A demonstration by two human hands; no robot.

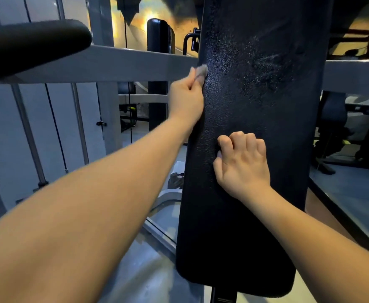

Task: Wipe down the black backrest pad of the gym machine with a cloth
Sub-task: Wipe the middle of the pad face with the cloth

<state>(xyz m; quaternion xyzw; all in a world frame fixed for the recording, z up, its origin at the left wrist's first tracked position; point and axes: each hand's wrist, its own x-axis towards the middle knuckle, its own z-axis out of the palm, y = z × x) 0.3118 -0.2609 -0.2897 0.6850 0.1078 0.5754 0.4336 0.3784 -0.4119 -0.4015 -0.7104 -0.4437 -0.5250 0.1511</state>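
The tall black backrest pad stands upright in the middle of the view, with fine wet speckles and smear marks on its upper part. My left hand grips a small grey cloth and holds it against the pad's left edge, just left of the speckles. My right hand rests on the pad's face lower down, with its fingers curled and nothing in it.
A black padded roller juts in at the upper left above a grey frame bar. Grey uprights and cables stand at the left. Other gym machines sit at the right. Grey floor lies below.
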